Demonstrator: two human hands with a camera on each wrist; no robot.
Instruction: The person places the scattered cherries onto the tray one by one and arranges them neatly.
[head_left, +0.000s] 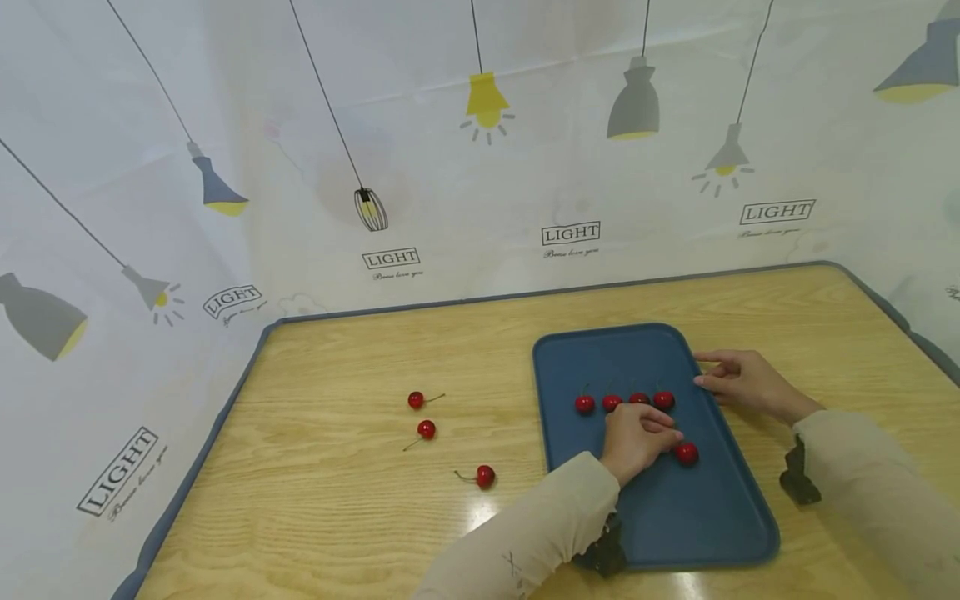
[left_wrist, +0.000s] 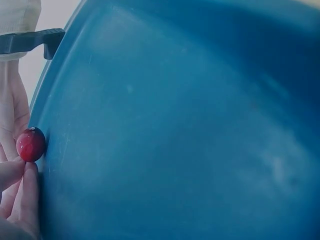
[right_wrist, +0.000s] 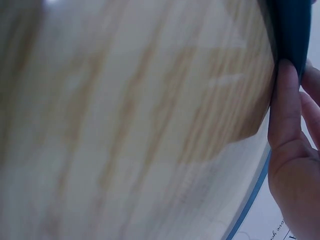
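My left hand (head_left: pixel 636 437) reaches over the blue tray (head_left: pixel 693 529), its thumb and fingertips pinched together right at a red cherry (head_left: pixel 687 454). In the left wrist view that cherry (left_wrist: pixel 31 145) sits at the fingertips, close over the tray surface; its stem is hidden by the fingers. Behind the hand, several cherries stand in a row across the tray, the leftmost cherry (head_left: pixel 584 405) fully visible and others partly covered by the hand. At the tray's right edge, my right hand (head_left: pixel 750 387) holds the rim between thumb (right_wrist: pixel 288 90) and fingers.
Left of the tray, three stemmed cherries lie apart on the wooden table (head_left: pixel 322 517): a far cherry (head_left: pixel 416 400), a middle cherry (head_left: pixel 426 429) and a near cherry (head_left: pixel 485 477). A white lamp-print sheet (head_left: pixel 450 183) rises behind the table's blue-trimmed edge.
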